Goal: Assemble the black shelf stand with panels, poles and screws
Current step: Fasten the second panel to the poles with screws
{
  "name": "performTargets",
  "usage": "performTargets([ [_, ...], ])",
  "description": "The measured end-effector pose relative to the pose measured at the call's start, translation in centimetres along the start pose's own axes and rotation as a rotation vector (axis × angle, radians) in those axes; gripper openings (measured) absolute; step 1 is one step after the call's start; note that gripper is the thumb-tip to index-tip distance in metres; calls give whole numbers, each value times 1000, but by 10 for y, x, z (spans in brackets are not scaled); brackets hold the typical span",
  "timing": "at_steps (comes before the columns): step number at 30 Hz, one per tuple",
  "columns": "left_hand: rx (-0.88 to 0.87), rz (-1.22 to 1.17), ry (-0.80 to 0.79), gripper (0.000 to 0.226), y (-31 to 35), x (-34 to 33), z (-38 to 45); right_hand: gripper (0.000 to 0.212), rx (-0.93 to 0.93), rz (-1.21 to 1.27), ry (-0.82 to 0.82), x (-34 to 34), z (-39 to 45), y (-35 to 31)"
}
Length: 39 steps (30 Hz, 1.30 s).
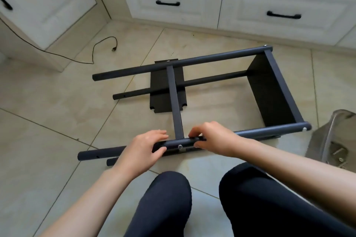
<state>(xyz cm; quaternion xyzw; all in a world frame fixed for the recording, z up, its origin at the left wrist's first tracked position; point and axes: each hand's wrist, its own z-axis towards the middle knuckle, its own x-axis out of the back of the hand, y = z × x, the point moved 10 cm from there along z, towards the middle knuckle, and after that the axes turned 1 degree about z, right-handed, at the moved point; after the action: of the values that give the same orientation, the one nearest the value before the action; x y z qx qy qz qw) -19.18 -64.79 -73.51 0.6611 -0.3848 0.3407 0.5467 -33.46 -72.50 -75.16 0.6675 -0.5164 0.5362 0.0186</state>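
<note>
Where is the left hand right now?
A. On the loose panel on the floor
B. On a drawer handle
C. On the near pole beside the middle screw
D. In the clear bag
C: the left hand grips the near pole, just left of the screw, with the right hand on the other side.

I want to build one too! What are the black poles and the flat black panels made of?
The poles look like metal tubes with a matte dark coating: round, smooth, faint sheen, drilled holes. The panels look like painted or laminated board, flat and dull with cut corner notches, though thin metal can't be ruled out.
</note>
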Motion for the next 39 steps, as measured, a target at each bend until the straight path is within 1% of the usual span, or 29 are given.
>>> performTargets([
  [4, 125, -182, 254, 42, -6, 19, -31, 28, -20, -26, 59, -2, -6, -2],
  [5, 180, -252, 326, 38, -9, 24, -39, 27, -20, -28, 70, -1, -7, -3],
  [7, 351, -438, 421, 22, -19, 25, -54, 27, -17, -26, 84, -1, -8, -3],
  [8, 460, -561, 428, 12, -25, 20, -60, 27, -17, -25, 88, 0, -8, -3],
  [9, 578, -700, 403, 4, -32, 10, -65, 27, -17, -25, 92, 0, -8, -4],
  [10, 702, -841, 349, 4, -38, -5, -70, 27, -17, -26, 96, 0, -8, -4],
  [11, 820, -991, 285, 10, -43, -21, -73, 27, -17, -29, 99, 0, -8, -5],
  [13, 979, -1311, 220, 17, -45, -48, -76, 26, -20, -33, 103, 0, -8, -4],
  [15, 1019, -1582, 264, 15, -41, -60, -68, 26, -17, -31, 107, 0, -8, -4],
  [18, 1026, -1836, 399, 8, -37, -65, -54, 26, -6, -25, 111, 0, -9, -4],
  [20, 1022, -1912, 450, 5, -37, -69, -48, 26, -4, -31, 113, 1, -8, -5],
  [23, 993, -1931, 463, 3, -41, -72, -41, 26, -3, -51, 122, 5, -7, -4],
  [25, 975, -1925, 464, 10, -43, -71, -39, 25, -1, -95, 108, 8, -6, -5],
  [28, 968, -1914, 482, 29, -42, -67, -38, 23, 1, -169, 75, 8, -4, -8],
  [32, 941, -1884, 493, 44, -41, -61, -35, 22, 11, -172, 81, 14, -3, -10],
  [35, 903, -1870, 496, 45, -41, -54, -33, 22, 20, -164, 88, 19, -4, -12],
  [39, 820, -1837, 523, 40, -38, -32, -28, 21, 24, -137, 108, 33, -4, -16],
])
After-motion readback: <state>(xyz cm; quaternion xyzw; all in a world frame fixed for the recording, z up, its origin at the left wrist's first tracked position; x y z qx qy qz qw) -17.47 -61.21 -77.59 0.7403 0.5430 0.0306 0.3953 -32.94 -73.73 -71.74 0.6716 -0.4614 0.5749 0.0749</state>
